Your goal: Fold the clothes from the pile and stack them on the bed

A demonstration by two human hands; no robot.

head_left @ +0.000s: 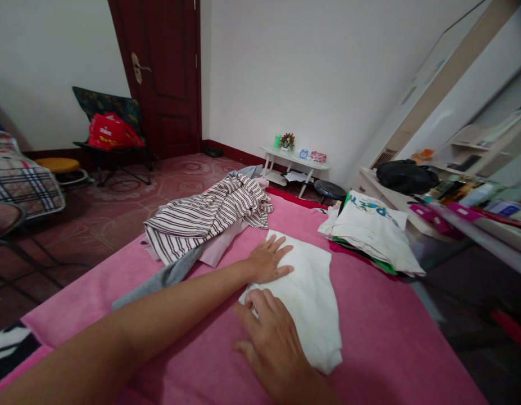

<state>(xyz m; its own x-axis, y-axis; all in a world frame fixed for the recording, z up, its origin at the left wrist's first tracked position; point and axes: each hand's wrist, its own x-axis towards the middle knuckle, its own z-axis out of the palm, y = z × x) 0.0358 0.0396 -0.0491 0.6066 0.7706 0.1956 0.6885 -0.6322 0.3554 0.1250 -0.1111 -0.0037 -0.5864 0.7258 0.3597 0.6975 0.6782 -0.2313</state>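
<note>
A folded white garment lies on the pink blanket that covers the bed. My left hand rests flat on the garment's far left part, fingers spread. My right hand lies at its near left edge, fingers curled onto the cloth's border. A heap of unfolded clothes with a striped shirt on top, plus pale pink and grey pieces, sits to the left of my left hand. A stack of folded clothes, white printed shirt on top, lies to the right.
A dark red door and a folding chair with a red bag stand at the back left. A small white table is against the far wall. A cluttered shelf and black bag line the right side.
</note>
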